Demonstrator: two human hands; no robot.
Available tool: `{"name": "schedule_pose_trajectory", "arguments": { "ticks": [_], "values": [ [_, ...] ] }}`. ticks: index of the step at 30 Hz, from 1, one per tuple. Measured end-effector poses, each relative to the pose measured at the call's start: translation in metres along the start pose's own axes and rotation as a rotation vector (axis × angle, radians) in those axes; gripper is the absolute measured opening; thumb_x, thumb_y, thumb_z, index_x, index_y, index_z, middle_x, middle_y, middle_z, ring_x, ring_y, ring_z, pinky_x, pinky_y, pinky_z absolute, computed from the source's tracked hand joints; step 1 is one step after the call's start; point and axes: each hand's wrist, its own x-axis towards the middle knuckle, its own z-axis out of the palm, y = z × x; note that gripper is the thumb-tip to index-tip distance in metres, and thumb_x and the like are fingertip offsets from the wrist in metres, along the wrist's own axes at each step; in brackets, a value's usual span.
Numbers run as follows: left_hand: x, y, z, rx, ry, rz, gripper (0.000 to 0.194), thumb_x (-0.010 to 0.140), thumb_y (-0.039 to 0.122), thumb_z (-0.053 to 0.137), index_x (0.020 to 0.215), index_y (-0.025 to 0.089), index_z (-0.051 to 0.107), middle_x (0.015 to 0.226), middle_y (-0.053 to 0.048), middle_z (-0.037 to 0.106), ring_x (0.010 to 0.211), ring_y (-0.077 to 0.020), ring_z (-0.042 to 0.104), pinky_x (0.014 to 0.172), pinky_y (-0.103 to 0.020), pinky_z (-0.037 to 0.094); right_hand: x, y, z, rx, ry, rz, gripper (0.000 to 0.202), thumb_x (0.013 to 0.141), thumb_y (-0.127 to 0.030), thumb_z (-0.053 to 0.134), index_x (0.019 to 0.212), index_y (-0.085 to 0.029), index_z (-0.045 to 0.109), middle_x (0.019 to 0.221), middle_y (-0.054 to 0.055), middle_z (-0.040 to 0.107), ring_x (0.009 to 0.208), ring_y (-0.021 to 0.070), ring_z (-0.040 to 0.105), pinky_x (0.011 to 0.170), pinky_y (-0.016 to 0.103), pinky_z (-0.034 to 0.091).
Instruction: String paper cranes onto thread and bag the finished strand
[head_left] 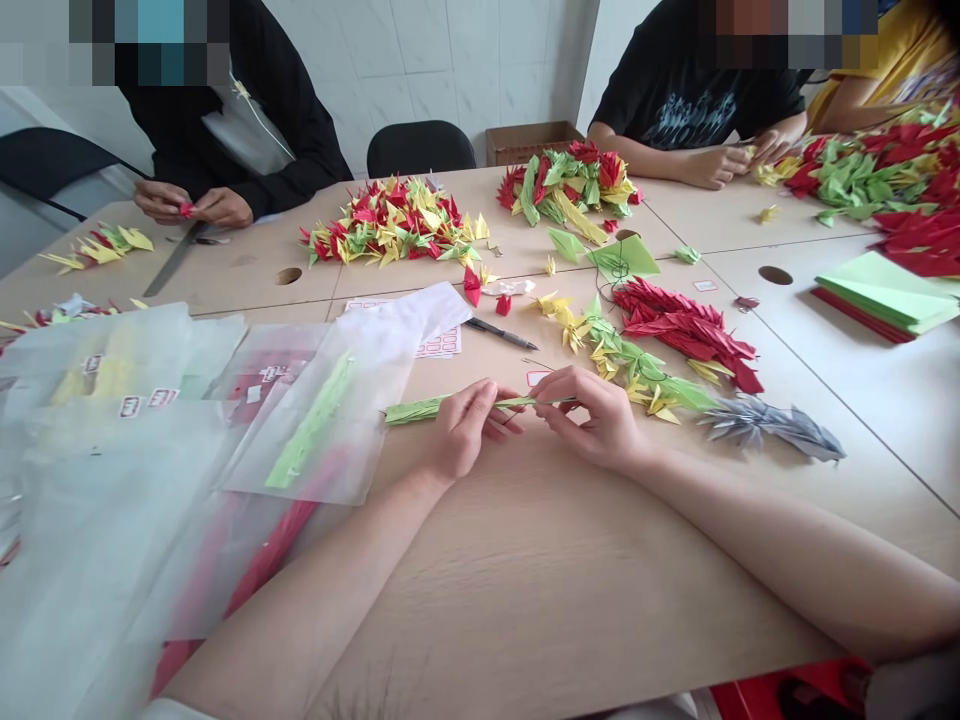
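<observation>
Both hands hold a long, narrow strand of green folded paper [414, 410] just above the table. My left hand [469, 420] is closed around its middle, and the strand's left end sticks out past the wrist. With thumb and fingers my right hand [589, 410] pinches the thin right end. Whether a thread runs through it I cannot make out. Beyond my right hand lie a strand of yellow and green paper cranes [611, 340], a bundle of red folded paper [686, 325] and a grey folded-paper strand [776, 425]. A black pen [501, 333] rests beyond my hands.
Clear plastic sleeves [112, 510] holding coloured paper strands cover the left side. A heap of paper cranes [397, 220] and another mixed pile [566, 185] stand farther back. Green paper sheets [889, 290] are stacked at right. Co-workers' hands [199, 205] fold paper across the table [525, 590].
</observation>
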Motion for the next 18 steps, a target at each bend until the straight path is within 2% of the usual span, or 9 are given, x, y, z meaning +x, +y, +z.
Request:
{"name": "schedule_pose_trajectory", "arguments": {
  "ticks": [3,5,8,12,16,18],
  "values": [
    [0.0020,0.0009,-0.0019,0.009,-0.028,0.002,0.047,0.095,0.055,0.045,0.101,0.014,0.066,0.083,-0.007,0.072,0.067,-0.0181,0.070,0.054,-0.024,0.050,-0.0012,-0.0010,-0.0014,-0.064,-0.026,-0.187,0.012,0.089,-0.015,0.057,0.098,-0.023,0.060,0.104,0.010,0.065,0.101,0.0222,0.064,0.083,0.038,0.056],
    [0.0033,0.0037,-0.0039,0.020,-0.082,0.009,0.041,0.093,0.052,0.051,0.097,0.014,0.067,0.081,-0.005,0.071,0.067,-0.0160,0.069,0.056,-0.022,0.049,-0.0005,-0.0018,-0.0021,-0.084,-0.066,-0.213,0.016,0.088,-0.012,0.056,0.099,-0.023,0.059,0.108,0.011,0.063,0.105,0.0227,0.063,0.089,0.040,0.055],
    [0.0054,0.0076,-0.0066,0.016,-0.137,0.012,0.031,0.087,0.044,0.064,0.090,0.014,0.069,0.080,-0.003,0.069,0.067,-0.0131,0.067,0.059,-0.020,0.048,0.0018,-0.0030,-0.0017,-0.091,-0.102,-0.203,0.017,0.088,-0.010,0.055,0.099,-0.022,0.060,0.111,0.012,0.061,0.109,0.0226,0.062,0.091,0.039,0.054],
    [0.0070,0.0063,-0.0068,0.009,-0.114,-0.002,0.029,0.083,0.041,0.070,0.080,0.013,0.069,0.070,-0.002,0.067,0.063,-0.0122,0.064,0.059,-0.020,0.048,0.0050,-0.0008,0.0007,-0.071,-0.123,-0.138,0.019,0.088,-0.012,0.058,0.105,-0.021,0.062,0.116,0.012,0.060,0.111,0.0218,0.061,0.093,0.038,0.053],
    [0.0072,0.0036,-0.0053,-0.001,-0.056,-0.032,0.030,0.081,0.041,0.071,0.074,0.012,0.068,0.066,-0.001,0.066,0.060,-0.0115,0.063,0.057,-0.020,0.049,0.0063,0.0051,0.0020,-0.013,-0.155,-0.035,0.010,0.091,-0.015,0.059,0.094,-0.021,0.066,0.101,0.008,0.065,0.100,0.0195,0.065,0.088,0.035,0.055],
    [0.0073,0.0043,-0.0051,0.008,-0.053,-0.058,0.031,0.080,0.042,0.073,0.074,0.012,0.068,0.066,-0.002,0.067,0.061,-0.0121,0.064,0.059,-0.020,0.050,0.0064,0.0066,0.0021,-0.009,-0.165,-0.032,0.010,0.091,-0.014,0.059,0.089,-0.021,0.067,0.094,0.007,0.065,0.103,0.0205,0.064,0.089,0.034,0.054]
  ]
}}
